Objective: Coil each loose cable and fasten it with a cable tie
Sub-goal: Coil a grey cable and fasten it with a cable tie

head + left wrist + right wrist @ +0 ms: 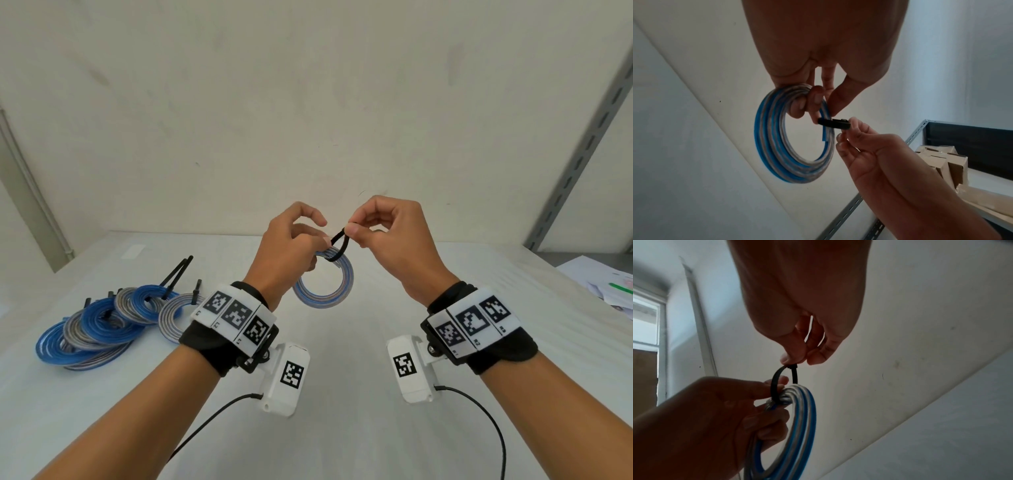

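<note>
The blue-and-grey coiled cable [323, 284] hangs in the air above the white tabletop [342, 428], a black cable tie [337, 245] looped round its top. The left hand [291, 240] has its grip curled round the coil; the right hand [387, 236] pinches the tie's joined ends. Tied coils [102, 325] lie heaped on the tabletop's left.

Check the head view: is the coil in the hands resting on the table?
No, the left hand holds the coil up above the table.
</note>
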